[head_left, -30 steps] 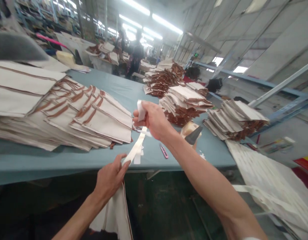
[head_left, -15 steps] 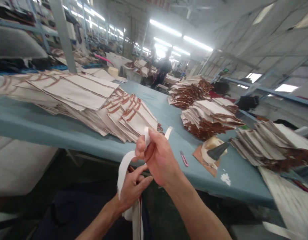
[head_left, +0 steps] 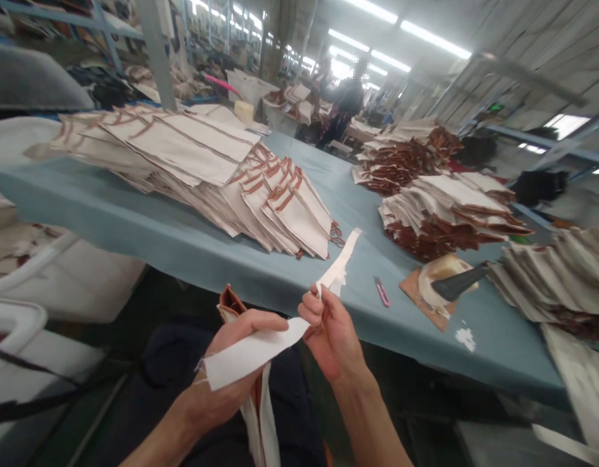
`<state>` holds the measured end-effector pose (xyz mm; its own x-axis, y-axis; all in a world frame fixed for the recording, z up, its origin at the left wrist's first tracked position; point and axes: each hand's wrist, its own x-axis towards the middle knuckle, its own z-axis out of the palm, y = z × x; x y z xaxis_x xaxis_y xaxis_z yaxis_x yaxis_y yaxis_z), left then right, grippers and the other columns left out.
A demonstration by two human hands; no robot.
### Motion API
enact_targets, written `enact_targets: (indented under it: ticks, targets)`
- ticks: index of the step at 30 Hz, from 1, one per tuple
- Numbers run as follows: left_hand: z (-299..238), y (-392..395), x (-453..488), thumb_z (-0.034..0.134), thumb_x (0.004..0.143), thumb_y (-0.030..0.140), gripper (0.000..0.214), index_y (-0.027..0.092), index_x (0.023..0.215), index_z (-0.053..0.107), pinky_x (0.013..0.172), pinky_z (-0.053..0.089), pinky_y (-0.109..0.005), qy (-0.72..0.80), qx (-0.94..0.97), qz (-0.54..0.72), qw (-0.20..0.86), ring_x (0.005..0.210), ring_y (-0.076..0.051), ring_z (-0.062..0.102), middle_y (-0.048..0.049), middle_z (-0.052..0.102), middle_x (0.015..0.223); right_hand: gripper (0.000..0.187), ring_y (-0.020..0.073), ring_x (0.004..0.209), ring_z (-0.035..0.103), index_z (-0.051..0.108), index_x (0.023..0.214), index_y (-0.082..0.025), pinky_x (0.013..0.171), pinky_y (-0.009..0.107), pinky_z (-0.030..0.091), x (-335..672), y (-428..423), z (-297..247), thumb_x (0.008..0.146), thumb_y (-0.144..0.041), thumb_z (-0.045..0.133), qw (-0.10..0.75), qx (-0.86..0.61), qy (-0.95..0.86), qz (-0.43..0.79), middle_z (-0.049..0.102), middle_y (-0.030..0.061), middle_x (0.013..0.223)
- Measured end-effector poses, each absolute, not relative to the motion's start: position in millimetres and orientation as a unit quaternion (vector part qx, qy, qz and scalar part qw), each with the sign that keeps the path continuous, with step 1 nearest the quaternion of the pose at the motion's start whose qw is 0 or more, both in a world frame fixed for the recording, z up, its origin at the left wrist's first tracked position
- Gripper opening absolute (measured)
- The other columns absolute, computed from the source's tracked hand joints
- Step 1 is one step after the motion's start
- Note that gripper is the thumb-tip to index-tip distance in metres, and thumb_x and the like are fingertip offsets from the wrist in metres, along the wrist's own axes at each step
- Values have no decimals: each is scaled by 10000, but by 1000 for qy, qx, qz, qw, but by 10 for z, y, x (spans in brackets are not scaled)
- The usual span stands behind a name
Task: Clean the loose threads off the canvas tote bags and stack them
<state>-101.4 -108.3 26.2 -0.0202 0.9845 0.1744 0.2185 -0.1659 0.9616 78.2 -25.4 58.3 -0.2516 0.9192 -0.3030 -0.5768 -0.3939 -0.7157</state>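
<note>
My left hand [head_left: 243,322] is closed around a folded cream cloth piece [head_left: 260,415] with brown trim, whose brown-lined end sticks up above the fingers. A wide white strip [head_left: 253,357] with a frayed end lies across the back of this hand and runs to my right hand [head_left: 334,337]. Fingers of my right hand are curled and pinch the strip in front of the table edge. From the top of that hand a narrower cream length of strip [head_left: 346,251] reaches over the table. Whether both lengths are one piece is hidden by the fingers.
Stacks of cream cloth pieces with brown edging [head_left: 196,146] cover the blue-green table [head_left: 148,227] at left; more stacks [head_left: 440,211] stand at right. Pink thread snips [head_left: 382,292] lie near a pale pot [head_left: 445,269] with a dark-handled tool. A person [head_left: 345,104] is farther back.
My right hand has turned and lowered, drawing the white strip out straighter. My left hand has rolled so the strip lies over its back. The view has shifted left and down.
</note>
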Motion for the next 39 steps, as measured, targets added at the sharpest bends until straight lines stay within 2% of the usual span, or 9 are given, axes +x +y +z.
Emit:
enact_targets:
  ticks: [3, 8, 10, 13, 16, 19, 24, 30, 39]
  targets:
    - [445, -1112, -1011, 658, 934, 362, 201, 256, 872, 818, 680, 577, -291, 498, 578, 503, 406, 685, -196, 719, -16, 789, 784, 447, 92, 512, 294, 510, 779, -257, 475, 206, 328, 707, -265, 508, 792, -462, 907, 497, -382, -265, 733, 385, -107, 647]
    - [558, -1151, -1073, 664, 868, 370, 184, 251, 780, 775, 636, 530, -288, 504, 560, 494, 435, 620, -180, 647, -13, 771, 736, 455, 101, 496, 335, 552, 867, -263, 476, 216, 314, 664, -225, 316, 791, -567, 881, 496, -430, -304, 690, 386, -125, 610]
    - [523, -1172, -1104, 676, 868, 332, 163, 246, 776, 779, 597, 492, -268, 504, 566, 503, 415, 601, -173, 643, -5, 760, 704, 448, 132, 538, 452, 624, 990, -253, 502, 236, 369, 726, -242, 245, 819, -583, 874, 501, -460, -318, 660, 507, -101, 625]
    - [458, -1177, -1133, 692, 896, 299, 151, 234, 812, 799, 580, 474, -246, 489, 576, 522, 396, 611, -166, 677, -5, 786, 727, 475, 238, 898, 729, 681, 1191, -230, 736, 336, 586, 897, -375, 251, 842, -473, 891, 519, -550, -452, 472, 803, 39, 959]
    - [436, -1139, -1127, 679, 911, 267, 139, 230, 854, 801, 620, 512, -230, 470, 583, 536, 391, 642, -158, 716, 4, 812, 772, 393, 303, 1186, 766, 708, 1290, -239, 982, 468, 642, 1020, -620, 439, 923, -328, 816, 487, -499, -680, 225, 825, 122, 1281]
    - [447, -1088, -1087, 688, 914, 277, 127, 227, 854, 788, 613, 524, -213, 457, 591, 539, 390, 623, -150, 705, 25, 785, 738, 426, 283, 1244, 783, 658, 1372, -253, 1106, 490, 644, 954, -816, 692, 953, -185, 696, 472, -300, -813, 163, 831, 114, 1309]
    - [442, -1067, -1035, 704, 930, 305, 202, 211, 751, 714, 557, 504, -199, 440, 606, 546, 375, 563, -136, 616, 39, 688, 660, 451, 238, 1249, 795, 665, 1322, -254, 1192, 440, 632, 714, -806, 770, 902, -94, 625, 445, -228, -852, 158, 845, 90, 1308]
    - [423, -1066, -1028, 654, 920, 192, 182, 205, 749, 715, 521, 456, -162, 449, 619, 538, 356, 523, -101, 568, 59, 680, 647, 313, 204, 1165, 815, 741, 1162, -230, 1081, 367, 660, 708, -729, 585, 956, -33, 612, 491, -250, -808, 210, 860, 102, 1202]
    - [370, -1078, -822, 582, 1008, 254, 256, 208, 828, 759, 480, 487, -167, 509, 634, 497, 304, 445, -116, 635, 55, 721, 592, 139, 196, 953, 812, 793, 994, -213, 902, 310, 626, 609, -825, 508, 1061, -222, 672, 509, -391, -630, 437, 880, 53, 1031]
